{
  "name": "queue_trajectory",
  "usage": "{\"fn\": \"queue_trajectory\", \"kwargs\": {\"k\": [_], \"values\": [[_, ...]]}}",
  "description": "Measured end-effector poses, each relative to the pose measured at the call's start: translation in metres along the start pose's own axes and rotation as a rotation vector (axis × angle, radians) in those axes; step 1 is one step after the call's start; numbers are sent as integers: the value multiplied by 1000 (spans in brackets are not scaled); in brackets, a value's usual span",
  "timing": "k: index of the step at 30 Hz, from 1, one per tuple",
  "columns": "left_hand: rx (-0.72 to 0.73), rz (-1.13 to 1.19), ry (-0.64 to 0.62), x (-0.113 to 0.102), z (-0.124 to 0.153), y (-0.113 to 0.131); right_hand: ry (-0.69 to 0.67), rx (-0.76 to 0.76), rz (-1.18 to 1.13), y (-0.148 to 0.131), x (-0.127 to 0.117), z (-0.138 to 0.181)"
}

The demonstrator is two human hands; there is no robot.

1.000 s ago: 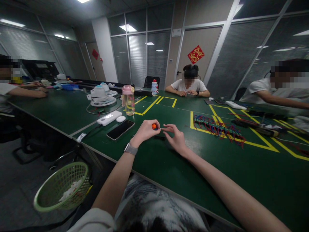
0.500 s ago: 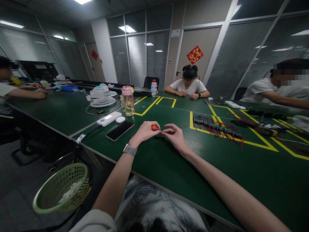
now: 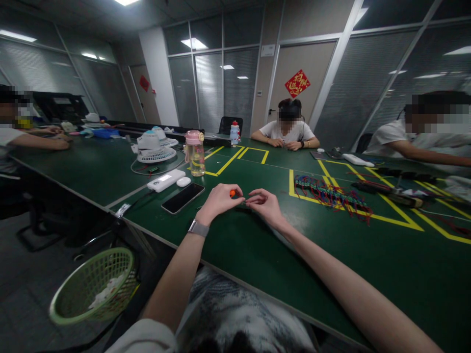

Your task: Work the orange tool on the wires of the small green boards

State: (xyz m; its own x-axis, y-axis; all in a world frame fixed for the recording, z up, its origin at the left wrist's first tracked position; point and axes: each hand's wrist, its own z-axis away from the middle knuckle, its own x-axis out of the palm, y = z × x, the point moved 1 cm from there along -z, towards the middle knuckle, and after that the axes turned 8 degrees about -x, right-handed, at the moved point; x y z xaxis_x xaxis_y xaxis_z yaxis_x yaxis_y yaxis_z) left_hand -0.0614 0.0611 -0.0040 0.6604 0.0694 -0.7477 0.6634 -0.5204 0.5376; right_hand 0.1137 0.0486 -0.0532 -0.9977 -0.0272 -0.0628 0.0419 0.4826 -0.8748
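Note:
My left hand (image 3: 220,200) is curled just above the green table, with a small round orange object (image 3: 232,193) inside its fingers; the rest of that object is hidden. Facing it, my right hand (image 3: 268,208) has its thumb and fingers pinched together. The fingertips of both hands nearly meet over something tiny and dark, too small to name. Left of my left hand lies a black-screened phone (image 3: 183,198). Right of my right hand, a row of small green circuit boards with red and blue wires (image 3: 331,193) rests on the table.
A pink-lidded bottle (image 3: 196,154), white fans (image 3: 154,147) and a long white device (image 3: 166,181) stand beyond the phone. Below the table's left edge is a green basket (image 3: 62,294). Tools (image 3: 395,193) lie at right. Three other people sit around the table.
Both hands stay in nearly the same place. The fingers shift slightly, and less of the orange object shows. The person at right leans a little to the left.

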Motion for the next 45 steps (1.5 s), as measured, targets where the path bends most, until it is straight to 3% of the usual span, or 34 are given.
{"fn": "queue_trajectory", "kwargs": {"k": [5,8,14,23,36,40,45], "values": [[-59,-85,406,-9,-2,-6,14,42,-36,6,6,2],[-66,-69,524,-10,-1,-8,-32,40,-49,5,12,4],[-71,-49,558,-8,-1,-6,-66,22,-65,3,16,4],[-42,-24,603,-7,-2,-8,60,138,-117,7,7,-2],[-30,-20,612,-7,-2,-9,-102,111,5,5,10,4],[-21,-29,603,-7,-2,-9,-107,77,99,-6,-16,23],[-25,-47,574,-4,-1,-6,90,113,287,-23,-104,63]]}}
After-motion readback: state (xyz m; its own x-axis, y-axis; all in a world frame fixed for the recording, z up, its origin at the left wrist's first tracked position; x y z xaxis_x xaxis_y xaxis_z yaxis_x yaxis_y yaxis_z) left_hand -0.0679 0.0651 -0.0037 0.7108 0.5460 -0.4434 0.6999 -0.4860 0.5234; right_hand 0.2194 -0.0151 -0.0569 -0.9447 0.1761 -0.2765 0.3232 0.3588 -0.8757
